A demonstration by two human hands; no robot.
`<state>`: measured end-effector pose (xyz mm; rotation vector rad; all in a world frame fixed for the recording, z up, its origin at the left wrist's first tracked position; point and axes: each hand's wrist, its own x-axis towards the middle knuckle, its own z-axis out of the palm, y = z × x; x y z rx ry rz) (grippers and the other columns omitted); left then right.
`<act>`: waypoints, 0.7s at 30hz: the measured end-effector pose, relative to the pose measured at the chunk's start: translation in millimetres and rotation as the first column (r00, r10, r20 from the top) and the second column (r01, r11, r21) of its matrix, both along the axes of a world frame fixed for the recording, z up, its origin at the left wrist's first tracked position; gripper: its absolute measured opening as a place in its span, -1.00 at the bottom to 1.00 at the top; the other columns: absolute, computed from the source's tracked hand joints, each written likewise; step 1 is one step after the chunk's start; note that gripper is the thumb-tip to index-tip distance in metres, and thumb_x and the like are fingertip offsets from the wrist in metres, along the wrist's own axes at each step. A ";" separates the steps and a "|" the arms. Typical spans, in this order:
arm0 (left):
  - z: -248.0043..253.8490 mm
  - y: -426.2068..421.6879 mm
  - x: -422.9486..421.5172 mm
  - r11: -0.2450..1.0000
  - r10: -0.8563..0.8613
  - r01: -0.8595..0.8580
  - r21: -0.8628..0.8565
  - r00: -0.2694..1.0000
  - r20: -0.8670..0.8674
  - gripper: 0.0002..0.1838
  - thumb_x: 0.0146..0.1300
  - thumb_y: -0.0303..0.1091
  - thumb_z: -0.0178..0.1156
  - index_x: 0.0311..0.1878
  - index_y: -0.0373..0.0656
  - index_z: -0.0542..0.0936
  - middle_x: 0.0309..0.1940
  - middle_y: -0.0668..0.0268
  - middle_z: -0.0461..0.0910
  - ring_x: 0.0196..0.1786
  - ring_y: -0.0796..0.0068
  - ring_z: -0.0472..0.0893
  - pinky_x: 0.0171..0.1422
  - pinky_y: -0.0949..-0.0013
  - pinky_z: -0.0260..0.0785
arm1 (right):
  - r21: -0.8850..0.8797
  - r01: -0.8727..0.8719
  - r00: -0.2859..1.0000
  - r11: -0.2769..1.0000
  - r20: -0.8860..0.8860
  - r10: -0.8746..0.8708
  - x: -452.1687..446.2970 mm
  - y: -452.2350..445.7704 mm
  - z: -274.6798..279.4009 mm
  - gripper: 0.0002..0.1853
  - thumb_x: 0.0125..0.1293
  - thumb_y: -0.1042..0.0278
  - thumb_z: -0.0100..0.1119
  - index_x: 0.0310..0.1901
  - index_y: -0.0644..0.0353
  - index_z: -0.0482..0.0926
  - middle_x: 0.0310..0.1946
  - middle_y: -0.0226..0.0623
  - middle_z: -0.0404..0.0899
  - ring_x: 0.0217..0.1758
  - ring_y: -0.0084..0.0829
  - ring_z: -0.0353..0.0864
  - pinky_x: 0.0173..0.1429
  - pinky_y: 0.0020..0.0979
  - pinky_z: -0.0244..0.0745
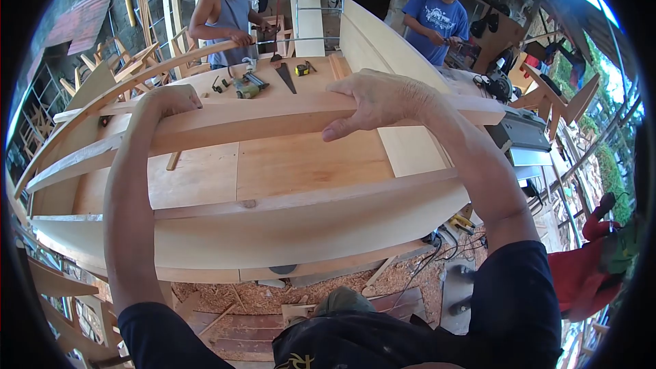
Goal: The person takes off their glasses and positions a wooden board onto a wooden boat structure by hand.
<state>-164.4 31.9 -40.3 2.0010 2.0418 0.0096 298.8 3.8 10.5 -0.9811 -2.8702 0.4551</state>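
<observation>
My right hand (386, 99) spans the beam (260, 121), thumb on its near face and fingers over the top, gripping it. My left hand (176, 99) bends over the beam farther left; its fingers are partly hidden, so I can't tell how closed it is. The beam runs left to right beyond the near side (307, 229). Past it lie a saw (285, 78) and tape measure (303, 70).

Wooden beam (260, 121) extends above plywood sheet (307, 164). Behind beam: handsaw (286, 78), tape measure (301, 70) right of it, power tool (246, 89) left of it. Wood shavings (410, 272) lie below, in front.
</observation>
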 end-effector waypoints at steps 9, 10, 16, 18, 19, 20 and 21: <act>18.5 -32.1 42.2 0.999 -0.016 0.020 0.039 0.995 -0.094 -0.69 0.04 -0.29 0.39 -0.16 -0.24 0.80 -0.35 0.24 0.80 -0.30 0.50 0.73 -0.15 0.30 0.52 | 0.002 0.040 0.999 0.999 0.030 -0.040 -0.8 -3.5 3.1 -0.14 0.08 -0.50 0.44 -0.01 0.29 0.68 -0.16 -0.07 0.72 0.00 -0.19 0.72 0.15 -0.19 0.56; 20.8 -24.5 39.2 0.999 0.028 -0.029 -0.023 0.998 -0.061 -0.70 0.04 -0.29 0.38 -0.17 -0.23 0.80 -0.37 0.25 0.80 -0.31 0.51 0.72 -0.15 0.29 0.51 | -0.007 0.037 0.999 0.999 0.020 -0.037 -0.4 -2.9 2.4 -0.15 0.09 -0.49 0.44 -0.01 0.28 0.68 -0.16 -0.08 0.73 0.00 -0.19 0.72 0.14 -0.19 0.56; 14.6 -14.1 23.7 0.999 0.006 -0.008 -0.046 0.999 -0.044 -0.73 0.05 -0.30 0.37 -0.19 -0.20 0.82 -0.38 0.28 0.80 -0.32 0.55 0.71 -0.18 0.29 0.51 | -0.031 0.026 0.999 0.999 0.023 -0.025 -0.2 -5.2 7.4 -0.19 0.10 -0.40 0.49 0.08 0.25 0.69 -0.14 -0.10 0.76 -0.03 -0.22 0.73 0.11 -0.21 0.58; 19.6 -19.7 38.2 0.999 0.022 -0.023 -0.036 0.998 -0.051 -0.73 0.05 -0.30 0.37 -0.19 -0.19 0.82 -0.39 0.29 0.80 -0.34 0.54 0.71 -0.18 0.30 0.51 | -0.057 0.010 1.000 0.998 -0.010 -0.011 3.1 -5.0 7.1 -0.19 0.10 -0.36 0.52 0.11 0.26 0.68 -0.15 -0.11 0.77 -0.06 -0.23 0.74 0.10 -0.22 0.58; 20.5 -20.6 41.5 0.999 0.037 -0.038 -0.032 0.998 -0.045 -0.73 0.05 -0.30 0.37 -0.19 -0.19 0.82 -0.40 0.30 0.80 -0.35 0.54 0.71 -0.19 0.31 0.51 | -0.056 0.001 1.000 0.998 -0.021 -0.003 3.5 -3.5 6.1 -0.20 0.11 -0.34 0.52 0.12 0.25 0.68 -0.15 -0.14 0.78 -0.07 -0.24 0.74 0.10 -0.22 0.58; 19.0 -19.2 39.1 0.997 0.051 -0.053 -0.049 0.998 -0.041 -0.72 0.05 -0.29 0.38 -0.17 -0.18 0.82 -0.37 0.29 0.80 -0.33 0.53 0.72 -0.17 0.31 0.51 | -0.058 -0.008 1.000 0.998 -0.031 0.006 2.6 -2.6 4.5 -0.21 0.11 -0.32 0.53 0.13 0.25 0.67 -0.15 -0.16 0.78 -0.07 -0.24 0.74 0.11 -0.23 0.58; 17.2 -17.4 36.3 0.995 0.065 -0.068 -0.067 0.997 -0.037 -0.71 0.05 -0.28 0.39 -0.16 -0.17 0.82 -0.35 0.28 0.81 -0.31 0.52 0.72 -0.15 0.31 0.52 | -0.103 -0.005 1.000 0.995 -0.011 0.004 0.7 -0.4 3.4 -0.23 0.12 -0.32 0.52 0.11 0.23 0.68 -0.17 -0.20 0.77 -0.09 -0.29 0.74 0.08 -0.26 0.60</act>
